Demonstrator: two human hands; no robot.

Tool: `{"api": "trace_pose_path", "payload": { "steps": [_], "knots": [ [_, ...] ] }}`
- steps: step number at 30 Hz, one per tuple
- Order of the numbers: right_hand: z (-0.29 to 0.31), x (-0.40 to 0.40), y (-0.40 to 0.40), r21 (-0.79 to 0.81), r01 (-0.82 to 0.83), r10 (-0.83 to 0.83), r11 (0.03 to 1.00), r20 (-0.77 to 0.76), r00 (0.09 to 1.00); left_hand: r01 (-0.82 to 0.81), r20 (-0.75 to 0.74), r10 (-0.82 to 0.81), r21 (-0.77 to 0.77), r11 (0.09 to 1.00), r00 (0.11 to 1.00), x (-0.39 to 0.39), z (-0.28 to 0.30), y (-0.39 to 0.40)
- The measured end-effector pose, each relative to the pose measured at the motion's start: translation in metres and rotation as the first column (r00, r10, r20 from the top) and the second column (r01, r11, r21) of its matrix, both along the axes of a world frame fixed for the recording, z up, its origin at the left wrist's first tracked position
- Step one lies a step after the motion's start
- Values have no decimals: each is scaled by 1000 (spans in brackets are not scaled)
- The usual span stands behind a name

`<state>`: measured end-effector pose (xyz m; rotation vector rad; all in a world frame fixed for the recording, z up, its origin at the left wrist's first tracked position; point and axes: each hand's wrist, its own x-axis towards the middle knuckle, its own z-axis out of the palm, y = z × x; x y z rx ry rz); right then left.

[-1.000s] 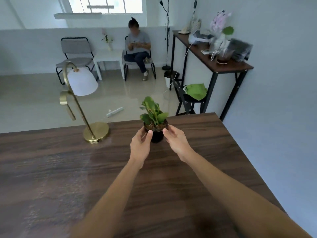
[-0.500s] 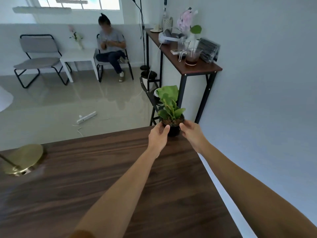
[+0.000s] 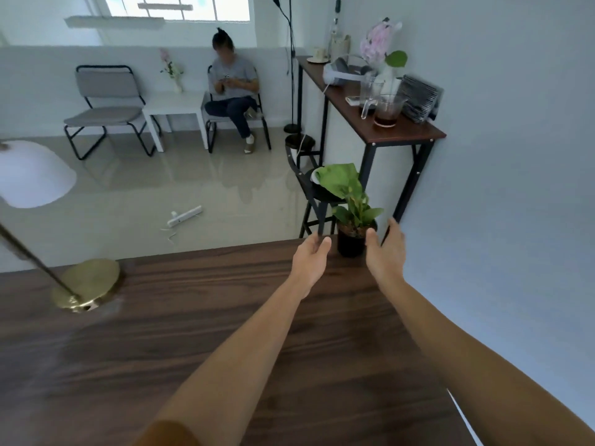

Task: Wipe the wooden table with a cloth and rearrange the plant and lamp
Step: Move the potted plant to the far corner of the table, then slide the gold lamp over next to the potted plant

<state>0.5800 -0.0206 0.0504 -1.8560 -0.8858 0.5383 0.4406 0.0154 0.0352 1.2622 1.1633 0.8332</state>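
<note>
Setting the plant (image 3: 354, 230) down between the 2 hands, at the table's (image 3: 199, 342) far edge. Left hand (image 3: 310, 260) and right hand (image 3: 384, 252) both spread, flanking the pot with small gaps. Draw them straight back, clear of the leaves.

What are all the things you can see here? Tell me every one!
wooden table: 1, dark brown, nearest, under both arms
potted plant: 1, green leaves in black pot, table's far right corner
lamp: 1, brass base, white shade, table's left
side table: 1, brown top, black legs, by right wall
glass jug: 1, clear, dark liquid, on side table
stool: 1, black, green cloth on it, beyond plant
chairs: 2, grey, back wall
seated person: 1, grey top, on a chair
small table: 1, white, between chairs
power strip: 1, white, floor
left hand: open beside pot
right hand: open beside pot
</note>
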Motion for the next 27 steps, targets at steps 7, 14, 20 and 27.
{"api": "trace_pose_path", "payload": {
  "steps": [7,14,20,27],
  "knots": [
    [17,-110,7,277,-183,96,943,300,949,-206,-50,210,74,976,976,-142,9,-28],
    [3,-266,28,130,-448,404,884,266,875,-432,-194,482,252,866,854,-316,-6,-57],
    [-14,-373,53,-91,-634,634,768,250,732,-481,-492,636,416,772,594,-413,-36,-52],
    [-31,-443,107,-404,-742,842,535,329,428,-204,-811,382,324,924,443,-413,-61,-31]
  ]
}}
